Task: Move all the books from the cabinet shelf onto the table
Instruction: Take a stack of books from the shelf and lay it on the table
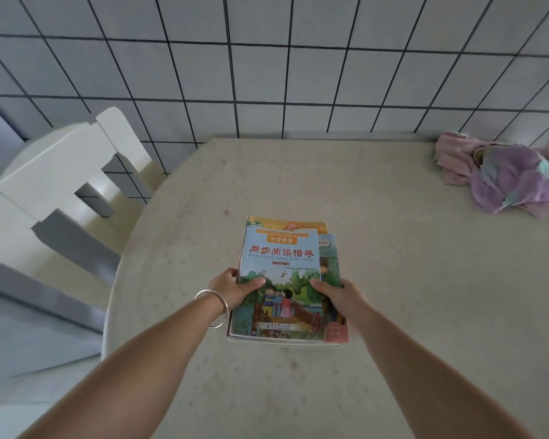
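**Both hands hold book stack on surface**

Two bare forearms reach in from the near edge. Left hand point(232, 288) grips the left side of the stack of books point(286, 280), thumb laid on the top cover, other fingers curled under/around the edge. Silver bangle point(214, 307) on the left wrist. Right hand point(338, 294) grips the right side of the stack, thumb on the cover, fingers wrapped down the side. Each grip is clamped on the stack.

Stack sits roughly mid surface point(393, 312), a bit toward the left edge; near end looks to rest on the surface, can't tell if the far end is lifted. Top book point(279, 258) has a light blue cover, red Chinese title, cartoon of children on a bridge. Under it a second book point(332, 264) sticks out on the right, green and pink cover. A third, orange book point(286, 224) pokes out at the far end.

Surface is pale beige with rounded corners. Crumpled pink-purple cloth point(501, 175) at the far right corner, well apart from the books. White chair point(61, 172) beside the far left corner. Grey tiled floor point(267, 74) with dark grout beyond.
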